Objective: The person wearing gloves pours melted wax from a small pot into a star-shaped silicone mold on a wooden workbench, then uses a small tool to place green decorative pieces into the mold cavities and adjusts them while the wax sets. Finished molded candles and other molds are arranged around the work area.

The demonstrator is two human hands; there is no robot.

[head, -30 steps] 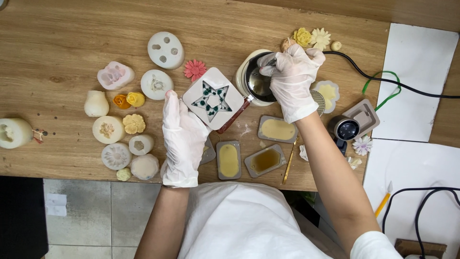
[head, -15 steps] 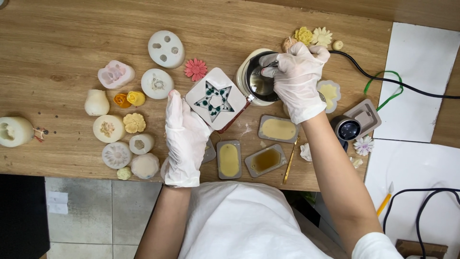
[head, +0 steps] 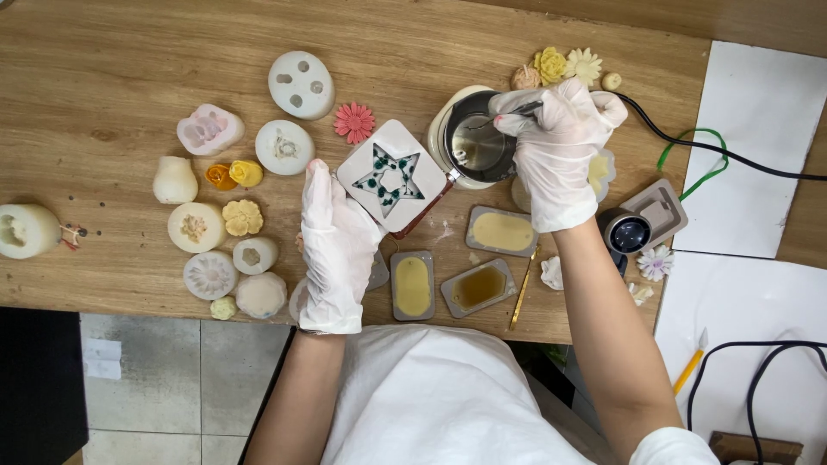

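Two hands beside star mold

The table is matt, grained wood. The pot is glossy metal inside, and both gloves look like thin, smooth white rubber. The star mould looks like matt white silicone.

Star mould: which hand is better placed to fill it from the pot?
Probably the right hand: it already grips a thin tool at the metal pot, right beside the star mould. The left hand lies flat on the table at the mould's edge, suited to steadying it.
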